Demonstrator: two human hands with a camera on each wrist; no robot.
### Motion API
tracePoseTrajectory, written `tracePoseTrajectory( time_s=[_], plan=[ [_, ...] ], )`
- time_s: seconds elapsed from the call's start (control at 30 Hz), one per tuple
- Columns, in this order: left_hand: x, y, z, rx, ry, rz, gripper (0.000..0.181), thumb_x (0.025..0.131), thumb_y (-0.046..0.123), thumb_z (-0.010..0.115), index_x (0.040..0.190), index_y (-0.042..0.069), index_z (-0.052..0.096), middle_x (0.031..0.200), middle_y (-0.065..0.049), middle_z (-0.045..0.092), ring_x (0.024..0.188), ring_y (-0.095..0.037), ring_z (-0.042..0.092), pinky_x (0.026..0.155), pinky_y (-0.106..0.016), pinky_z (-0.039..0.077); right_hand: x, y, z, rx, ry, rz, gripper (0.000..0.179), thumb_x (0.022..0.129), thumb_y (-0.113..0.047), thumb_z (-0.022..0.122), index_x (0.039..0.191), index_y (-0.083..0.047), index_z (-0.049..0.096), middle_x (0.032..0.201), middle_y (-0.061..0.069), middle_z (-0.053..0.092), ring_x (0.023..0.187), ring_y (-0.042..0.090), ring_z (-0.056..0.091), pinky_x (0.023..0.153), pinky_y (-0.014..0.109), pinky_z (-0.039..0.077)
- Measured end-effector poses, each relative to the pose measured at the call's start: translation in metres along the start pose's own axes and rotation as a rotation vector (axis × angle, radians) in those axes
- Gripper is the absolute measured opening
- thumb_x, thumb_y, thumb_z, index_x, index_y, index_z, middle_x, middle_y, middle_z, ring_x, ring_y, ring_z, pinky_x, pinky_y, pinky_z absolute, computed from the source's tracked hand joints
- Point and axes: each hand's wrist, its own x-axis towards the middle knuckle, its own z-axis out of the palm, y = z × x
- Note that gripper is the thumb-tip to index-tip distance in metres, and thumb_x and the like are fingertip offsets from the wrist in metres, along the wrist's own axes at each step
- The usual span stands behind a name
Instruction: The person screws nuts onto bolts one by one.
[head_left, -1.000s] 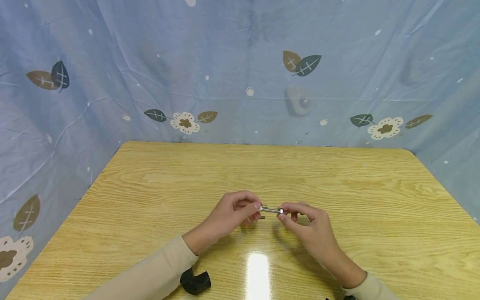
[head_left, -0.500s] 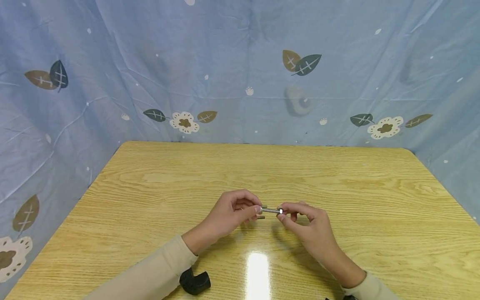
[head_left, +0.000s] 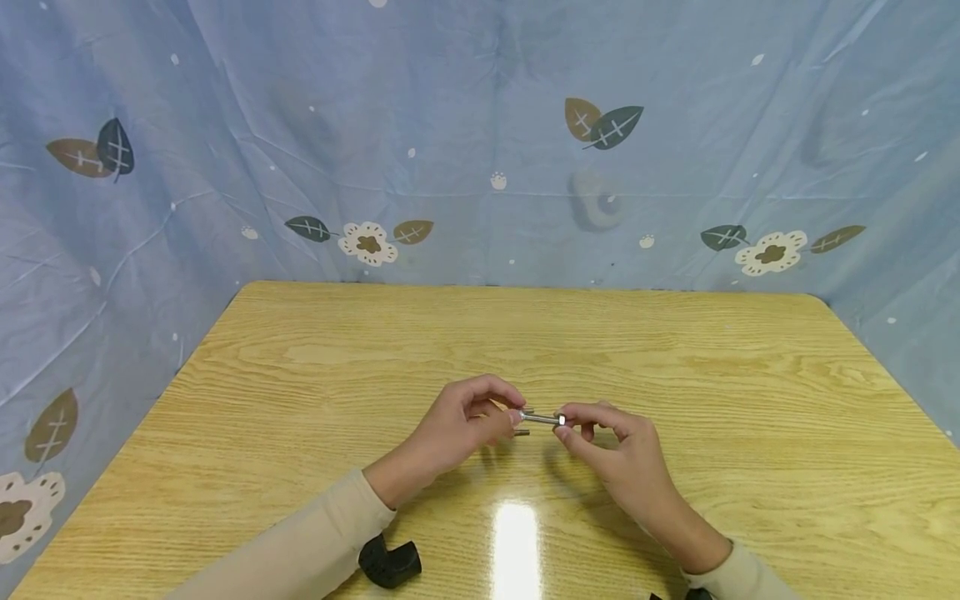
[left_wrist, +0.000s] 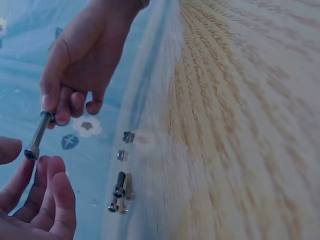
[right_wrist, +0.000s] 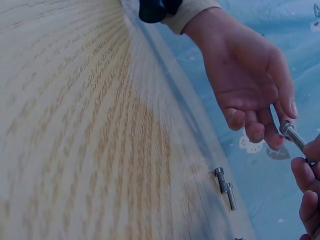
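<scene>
My left hand (head_left: 461, 425) pinches the head end of a silver socket-head bolt (head_left: 542, 419) between thumb and fingers, above the table. The bolt lies nearly level, pointing right. At its far end my right hand (head_left: 618, 446) pinches a hex nut (head_left: 561, 420) with thumb and index finger; the nut sits at the bolt's tip. In the left wrist view the round head of this bolt (left_wrist: 39, 134) faces the camera, beside the left hand's fingers (left_wrist: 64, 195). The right wrist view shows the same bolt (right_wrist: 296, 138) running between both hands.
Two loose bolts (left_wrist: 120, 185) lie on the wooden table (head_left: 337, 358) close by the left hand, partly hidden by it in the head view. Two loose nuts (left_wrist: 128, 136) lie near them. A black curved device (head_left: 390, 564) sits at the left sleeve. A blue patterned curtain (head_left: 465, 125) hangs behind.
Both hands and the bolt between them stay in almost the same place. The lower fingers of my left hand have drawn in slightly behind the thumb.
</scene>
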Motion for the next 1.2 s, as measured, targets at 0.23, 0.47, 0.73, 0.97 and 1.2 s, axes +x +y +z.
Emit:
tracePoseTrajectory(
  time_s=[0.23,0.47,0.73,0.97,1.2],
  plan=[
    [0.0008,-0.0006,0.0010,0.012,-0.001,-0.028,0.023,0.097,0.026,0.059,0.113,0.010,0.065,0.104,-0.016,0.067,0.089,-0.038,0.064,0.072,-0.039,0.054,-0.0007,-0.0006,0.0000,-0.005,0.007,-0.007,0.017,0.082,-0.002,0.074,0.094,-0.014,0.076,0.086,-0.011,0.069,0.073,0.008,0.052,0.069,0.030,0.044],
    [0.0009,-0.0009,0.0027,0.005,-0.004,-0.026,0.020,0.098,0.024,0.058,0.108,0.008,0.066,0.100,-0.022,0.069,0.086,-0.041,0.064,0.068,-0.036,0.054,-0.0006,-0.0010,0.0007,-0.002,0.012,-0.018,0.017,0.082,-0.002,0.074,0.094,-0.014,0.076,0.085,-0.010,0.069,0.073,0.008,0.053,0.069,0.029,0.043],
    [0.0016,-0.0030,0.0022,0.015,0.000,0.000,0.021,0.096,0.024,0.061,0.109,0.008,0.066,0.100,-0.019,0.070,0.085,-0.040,0.064,0.070,-0.038,0.055,-0.0003,-0.0036,0.0000,0.006,0.007,-0.040,0.016,0.083,-0.003,0.074,0.096,-0.013,0.076,0.086,-0.007,0.070,0.073,0.008,0.052,0.069,0.029,0.043],
    [0.0006,-0.0025,0.0012,0.017,0.006,0.007,0.021,0.095,0.023,0.063,0.111,0.010,0.066,0.100,-0.020,0.071,0.085,-0.040,0.065,0.073,-0.043,0.055,-0.0006,-0.0038,-0.0001,-0.005,0.003,-0.028,0.014,0.084,-0.005,0.074,0.096,-0.013,0.076,0.085,-0.007,0.068,0.073,0.008,0.051,0.069,0.031,0.043],
    [-0.0014,-0.0007,0.0011,-0.004,0.000,-0.003,0.019,0.094,0.016,0.063,0.111,0.012,0.065,0.103,-0.017,0.069,0.090,-0.038,0.066,0.075,-0.043,0.054,-0.0011,-0.0026,0.0005,0.001,0.001,0.015,0.012,0.085,-0.008,0.073,0.095,-0.014,0.076,0.084,-0.004,0.069,0.074,0.008,0.052,0.068,0.031,0.043]
  ],
)
